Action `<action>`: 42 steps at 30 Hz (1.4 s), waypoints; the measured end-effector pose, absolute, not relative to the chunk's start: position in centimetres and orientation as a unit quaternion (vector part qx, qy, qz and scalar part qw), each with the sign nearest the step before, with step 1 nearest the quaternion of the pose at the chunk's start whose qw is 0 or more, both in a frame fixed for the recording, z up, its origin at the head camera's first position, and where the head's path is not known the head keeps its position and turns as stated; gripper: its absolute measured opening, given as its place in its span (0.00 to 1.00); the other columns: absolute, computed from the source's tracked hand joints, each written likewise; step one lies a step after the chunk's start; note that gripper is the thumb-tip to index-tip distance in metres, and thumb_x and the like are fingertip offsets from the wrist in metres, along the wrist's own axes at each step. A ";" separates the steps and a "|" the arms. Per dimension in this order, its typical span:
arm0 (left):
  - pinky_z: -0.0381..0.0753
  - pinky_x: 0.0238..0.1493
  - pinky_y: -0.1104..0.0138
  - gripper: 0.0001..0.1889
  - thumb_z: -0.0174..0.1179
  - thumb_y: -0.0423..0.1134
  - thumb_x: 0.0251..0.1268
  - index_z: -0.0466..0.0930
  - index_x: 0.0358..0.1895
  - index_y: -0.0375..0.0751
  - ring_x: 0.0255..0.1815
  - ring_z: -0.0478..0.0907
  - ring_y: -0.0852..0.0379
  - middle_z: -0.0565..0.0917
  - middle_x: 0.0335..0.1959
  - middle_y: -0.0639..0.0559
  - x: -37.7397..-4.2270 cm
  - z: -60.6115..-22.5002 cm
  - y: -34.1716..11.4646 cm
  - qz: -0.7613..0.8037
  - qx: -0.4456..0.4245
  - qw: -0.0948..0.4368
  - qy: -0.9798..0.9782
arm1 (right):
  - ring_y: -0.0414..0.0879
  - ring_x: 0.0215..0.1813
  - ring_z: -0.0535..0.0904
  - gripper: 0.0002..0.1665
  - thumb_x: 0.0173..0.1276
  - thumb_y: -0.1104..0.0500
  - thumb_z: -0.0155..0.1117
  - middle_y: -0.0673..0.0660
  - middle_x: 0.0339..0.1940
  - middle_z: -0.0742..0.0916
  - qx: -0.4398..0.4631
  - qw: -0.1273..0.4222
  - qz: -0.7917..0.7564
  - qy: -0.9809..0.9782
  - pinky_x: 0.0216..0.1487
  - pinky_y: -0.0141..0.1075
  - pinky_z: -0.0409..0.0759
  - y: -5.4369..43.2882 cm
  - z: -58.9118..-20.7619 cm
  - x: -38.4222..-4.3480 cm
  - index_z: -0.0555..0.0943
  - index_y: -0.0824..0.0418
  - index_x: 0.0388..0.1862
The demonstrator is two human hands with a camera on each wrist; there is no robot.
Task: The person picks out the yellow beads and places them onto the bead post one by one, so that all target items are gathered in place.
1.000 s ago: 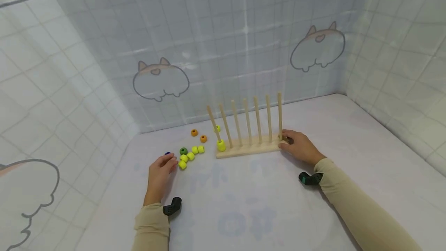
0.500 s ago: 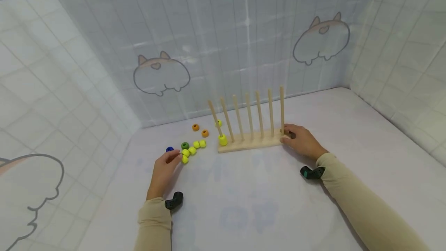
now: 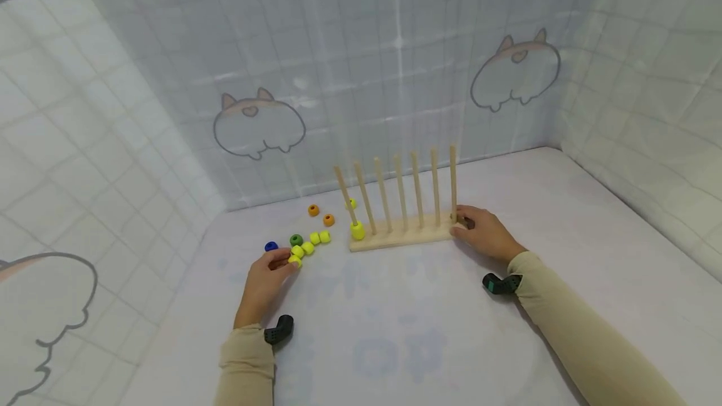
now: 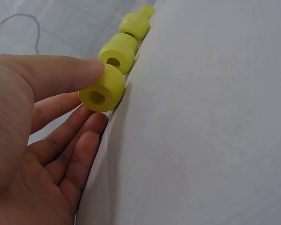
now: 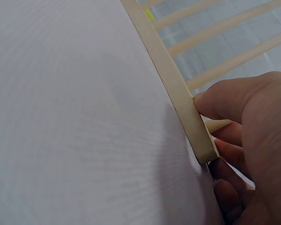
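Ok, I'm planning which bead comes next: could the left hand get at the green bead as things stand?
Probably yes: the green bead lies close by, uncovered. But the left hand pinches a yellow bead, and another yellow one sits just in front of the green.

Grid-patterned walls bearing cartoon animal outlines stand around a whitish surface.
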State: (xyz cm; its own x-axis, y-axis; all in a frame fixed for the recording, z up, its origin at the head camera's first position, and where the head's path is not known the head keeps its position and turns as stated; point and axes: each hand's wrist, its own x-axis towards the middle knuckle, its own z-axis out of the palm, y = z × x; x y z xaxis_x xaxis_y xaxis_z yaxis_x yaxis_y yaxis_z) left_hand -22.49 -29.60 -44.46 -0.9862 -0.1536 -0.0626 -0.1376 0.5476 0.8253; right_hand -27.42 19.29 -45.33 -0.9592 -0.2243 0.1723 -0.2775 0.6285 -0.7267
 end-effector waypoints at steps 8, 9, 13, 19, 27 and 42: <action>0.75 0.58 0.59 0.25 0.65 0.45 0.69 0.74 0.67 0.44 0.60 0.73 0.51 0.77 0.60 0.47 -22.7 -44.3 -29.6 -0.453 0.087 0.013 -0.887 | 0.65 0.72 0.66 0.29 0.71 0.57 0.66 0.68 0.72 0.73 0.150 0.041 0.413 -0.897 0.71 0.58 0.64 19.1 -45.1 -27.6 0.76 0.72 0.65; 0.75 0.58 0.58 0.25 0.65 0.45 0.69 0.74 0.67 0.44 0.60 0.73 0.50 0.77 0.60 0.47 -22.7 -44.3 -29.6 -0.451 0.087 0.015 -0.888 | 0.66 0.72 0.66 0.29 0.71 0.57 0.66 0.68 0.71 0.73 0.150 0.044 0.413 -0.897 0.71 0.59 0.63 19.1 -45.1 -27.6 0.76 0.72 0.65; 0.75 0.59 0.57 0.25 0.64 0.44 0.69 0.74 0.67 0.44 0.59 0.72 0.49 0.77 0.60 0.46 -22.6 -44.3 -29.4 -0.444 0.087 0.016 -0.891 | 0.67 0.72 0.66 0.29 0.72 0.57 0.66 0.69 0.72 0.72 0.148 0.046 0.411 -0.898 0.71 0.60 0.62 19.2 -45.3 -27.3 0.75 0.72 0.65; 0.74 0.60 0.56 0.25 0.63 0.45 0.70 0.74 0.67 0.45 0.59 0.72 0.49 0.76 0.60 0.47 -22.6 -44.4 -29.2 -0.441 0.094 0.015 -0.893 | 0.67 0.72 0.65 0.27 0.72 0.57 0.66 0.68 0.72 0.72 0.150 0.047 0.411 -0.898 0.71 0.60 0.63 19.2 -45.4 -27.2 0.76 0.72 0.64; 0.73 0.62 0.54 0.23 0.62 0.45 0.71 0.75 0.67 0.47 0.61 0.71 0.48 0.75 0.62 0.47 -22.7 -44.6 -29.1 -0.440 0.093 0.022 -0.893 | 0.67 0.72 0.65 0.28 0.72 0.57 0.65 0.68 0.72 0.72 0.147 0.046 0.408 -0.900 0.71 0.59 0.63 19.4 -45.2 -27.2 0.76 0.72 0.65; 0.75 0.61 0.57 0.24 0.56 0.52 0.75 0.75 0.68 0.51 0.60 0.73 0.51 0.75 0.64 0.49 -22.1 -44.3 -29.7 -0.487 0.089 0.037 -0.868 | 0.67 0.72 0.66 0.27 0.71 0.58 0.65 0.69 0.72 0.72 0.150 0.047 0.410 -0.898 0.71 0.58 0.64 19.1 -45.3 -27.0 0.76 0.73 0.64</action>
State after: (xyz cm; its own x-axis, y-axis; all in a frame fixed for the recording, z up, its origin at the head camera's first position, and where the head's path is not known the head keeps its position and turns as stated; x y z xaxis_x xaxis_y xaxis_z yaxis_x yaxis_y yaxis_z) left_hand -22.08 -29.72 -44.33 -0.9815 -0.1903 -0.0213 -0.1174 0.5105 0.8518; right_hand -27.02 19.10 -45.25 -0.9509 -0.2306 0.2063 -0.3069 0.6187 -0.7232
